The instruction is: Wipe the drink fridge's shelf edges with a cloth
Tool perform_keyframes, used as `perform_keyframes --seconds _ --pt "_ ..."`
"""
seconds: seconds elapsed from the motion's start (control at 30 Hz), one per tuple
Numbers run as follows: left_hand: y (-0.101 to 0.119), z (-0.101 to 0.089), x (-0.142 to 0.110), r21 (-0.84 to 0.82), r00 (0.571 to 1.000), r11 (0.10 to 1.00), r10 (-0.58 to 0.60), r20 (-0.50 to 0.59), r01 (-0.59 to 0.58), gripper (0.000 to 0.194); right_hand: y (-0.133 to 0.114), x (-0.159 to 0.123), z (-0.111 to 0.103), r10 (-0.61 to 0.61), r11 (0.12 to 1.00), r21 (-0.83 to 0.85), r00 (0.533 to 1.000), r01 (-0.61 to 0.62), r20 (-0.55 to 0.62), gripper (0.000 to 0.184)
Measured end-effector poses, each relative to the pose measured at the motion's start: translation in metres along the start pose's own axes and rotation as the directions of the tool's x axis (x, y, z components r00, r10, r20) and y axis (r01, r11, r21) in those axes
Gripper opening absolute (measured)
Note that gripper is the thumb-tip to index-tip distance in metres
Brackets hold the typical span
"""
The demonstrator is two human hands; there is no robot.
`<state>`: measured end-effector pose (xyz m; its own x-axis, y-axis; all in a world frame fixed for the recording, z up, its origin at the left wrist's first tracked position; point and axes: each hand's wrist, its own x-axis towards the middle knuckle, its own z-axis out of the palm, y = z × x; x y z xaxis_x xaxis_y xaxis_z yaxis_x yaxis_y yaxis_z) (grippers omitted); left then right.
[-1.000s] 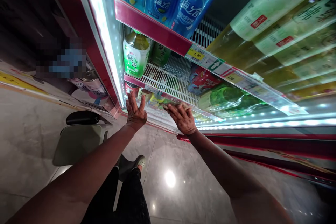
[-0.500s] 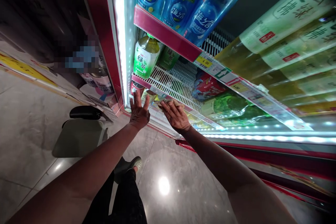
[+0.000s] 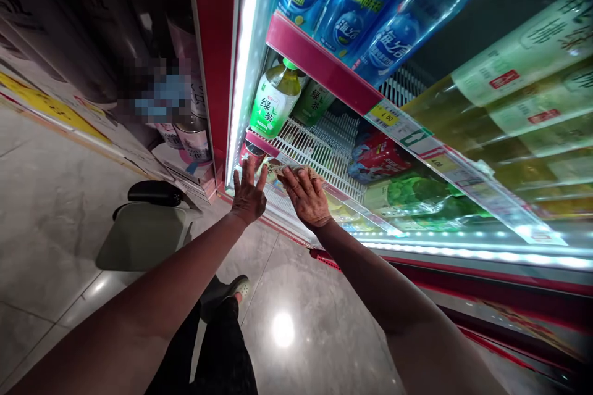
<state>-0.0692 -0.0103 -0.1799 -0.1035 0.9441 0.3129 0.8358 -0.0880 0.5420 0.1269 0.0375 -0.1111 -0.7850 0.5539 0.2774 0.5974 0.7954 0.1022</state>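
Floor: grey tiles, below the shelf.
Cloth: bunched at the shelf's front edge, pressed under the right hand, apparently in use; how much is done or left cannot be told.
Right hand: nearly flat, fingers close together, holding the cloth.
Left hand: fingers spread wide, holding nothing visible, by the shelf's left end; contact cannot be told.
Can: red, below the shelf's left end, behind the left hand.
Tea: upright on the shelf's left end.
Light strip: left of the shelf, a close edge for the left hand.
Open room: likely widest in front of the shelf.
Stool: left of the shelf, lower down.
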Motion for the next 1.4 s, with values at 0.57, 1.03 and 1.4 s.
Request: perform_keyframes --seconds 0.57,1.03,1.4 --pt "-0.032 -0.024 0.012 0.018 0.998 1.0 0.003 0.059 -0.004 0.085 -0.026 0.04 0.033 -0.003 1.0 0.026 1.0 0.003 -0.02 0.052" --pt "-0.067 -0.031 0.016 0.02 0.994 0.996 0.086 0.067 -0.087 0.087 -0.045 0.068 0.051 0.008 0.999 0.048 1.0 -0.008 -0.007 0.056" --pt "-0.103 -0.021 0.012 -0.072 0.98 0.979 0.193 0.045 -0.19 0.083 -0.063 0.114 0.044 0.028 1.0 -0.005 0.996 -0.029 -0.087 0.061"
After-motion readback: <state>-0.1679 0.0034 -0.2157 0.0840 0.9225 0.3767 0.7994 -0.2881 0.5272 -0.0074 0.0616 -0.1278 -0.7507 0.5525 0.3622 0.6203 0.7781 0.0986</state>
